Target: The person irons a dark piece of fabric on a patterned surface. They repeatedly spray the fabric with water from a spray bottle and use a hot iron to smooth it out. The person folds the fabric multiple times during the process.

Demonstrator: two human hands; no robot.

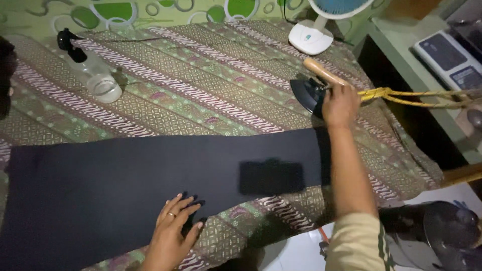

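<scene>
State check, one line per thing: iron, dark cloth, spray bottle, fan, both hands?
iron: tipped up on its heel at the far edge of the patterned cover, gripped at the handle
right hand: closed on the iron
left hand: open, fingers spread flat on the cloth's near edge
dark cloth: laid flat across the patterned cover
spray bottle: lying on its side
fan: upright; spinning or not, cannot tell

left hand (173,228): enters from the lower edge of the head view, palm down, fingers (187,203) spread and extended forward, lying flat. a ring sits on one finger. right arm (349,173): extended forward and nearly straight, forearm bare, a light sleeve covering the upper arm at the lower edge. right hand (340,104): back of hand facing the camera, fingers curled closed in a grip, wrist in line with the forearm.
</scene>
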